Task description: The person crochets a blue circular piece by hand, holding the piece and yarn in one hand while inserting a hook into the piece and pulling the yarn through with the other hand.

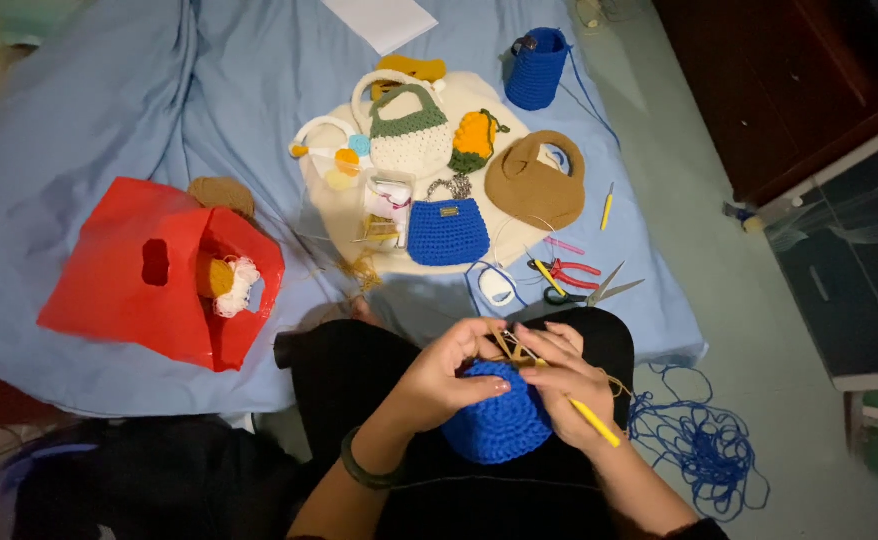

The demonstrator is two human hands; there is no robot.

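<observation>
On the person's lap, the left hand (446, 372) curls closed around the blue crocheted piece (497, 425); the right hand (562, 378) pinches a yellow crochet hook (593, 421) against it.

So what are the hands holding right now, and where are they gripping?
The left hand grips the blue crocheted piece at its top edge; the right hand holds a yellow crochet hook along its handle.

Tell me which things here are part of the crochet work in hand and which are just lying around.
In hand:
left hand and right hand on the blue crochet piece
yellow crochet hook
loose blue yarn

Lying about:
small blue bag
brown bag
white and green bag
scissors
red pliers
red plastic bag
</observation>
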